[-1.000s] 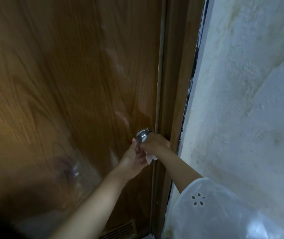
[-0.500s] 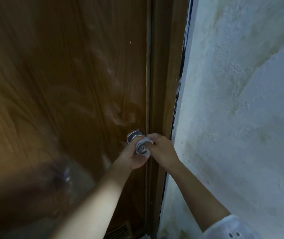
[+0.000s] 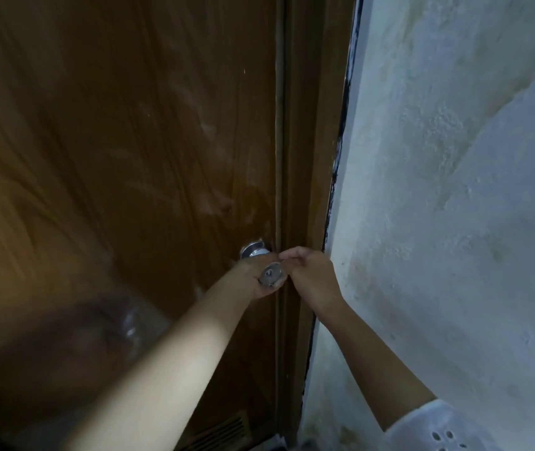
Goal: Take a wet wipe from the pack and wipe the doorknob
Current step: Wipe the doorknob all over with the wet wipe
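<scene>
Doorknob [image 3: 271,274]: round polished metal, on brown door [image 3: 129,157] near frame edge; rigid, likely slick when wet.
Left hand [image 3: 249,281]: cupped around knob from below.
Right hand [image 3: 311,275]: fingertips pinched beside knob; wipe not clearly discernible.
Wipe: presumably thin, limp; best bunched.

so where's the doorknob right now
In the head view the doorknob sits at the wooden door's right edge, just left of the frame, cupped by the left hand, right hand beside it.

Single head view looked forward and down, close on door [image 3: 123,157] at left, plaster wall [image 3: 454,206] right, hands near centre.
</scene>
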`<state>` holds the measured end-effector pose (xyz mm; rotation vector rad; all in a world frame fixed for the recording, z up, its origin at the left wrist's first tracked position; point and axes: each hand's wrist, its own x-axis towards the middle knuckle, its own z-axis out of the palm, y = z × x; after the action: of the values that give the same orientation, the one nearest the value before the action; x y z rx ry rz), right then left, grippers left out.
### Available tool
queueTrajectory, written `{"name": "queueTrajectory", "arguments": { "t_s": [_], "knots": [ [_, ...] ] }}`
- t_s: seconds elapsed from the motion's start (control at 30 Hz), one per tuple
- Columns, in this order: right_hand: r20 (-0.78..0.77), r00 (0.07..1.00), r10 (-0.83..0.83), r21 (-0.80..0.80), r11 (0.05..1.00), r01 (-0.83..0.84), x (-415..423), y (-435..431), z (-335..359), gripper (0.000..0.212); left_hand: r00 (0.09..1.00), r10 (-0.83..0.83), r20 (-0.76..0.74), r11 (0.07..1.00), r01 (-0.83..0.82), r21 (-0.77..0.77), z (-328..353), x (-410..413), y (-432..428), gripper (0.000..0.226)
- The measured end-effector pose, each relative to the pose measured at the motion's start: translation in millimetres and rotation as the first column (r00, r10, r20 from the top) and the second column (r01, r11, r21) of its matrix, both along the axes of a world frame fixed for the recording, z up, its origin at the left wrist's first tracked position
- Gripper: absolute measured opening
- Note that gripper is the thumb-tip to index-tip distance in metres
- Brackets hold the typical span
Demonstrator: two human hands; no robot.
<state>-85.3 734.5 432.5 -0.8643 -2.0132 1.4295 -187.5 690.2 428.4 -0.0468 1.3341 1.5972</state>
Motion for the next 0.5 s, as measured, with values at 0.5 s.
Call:
{"name": "queueTrajectory", "arguments": {
  "t_s": [0.5],
  "knots": [
    [-0.135, 0.989, -0.060, -0.081, 0.996, 0.049, 1, 0, 3, 0.017, 0.930, 0.087, 0.357, 0.807, -0.276, 0.522, -43, 11, -4, 0.036]
  ]
}}
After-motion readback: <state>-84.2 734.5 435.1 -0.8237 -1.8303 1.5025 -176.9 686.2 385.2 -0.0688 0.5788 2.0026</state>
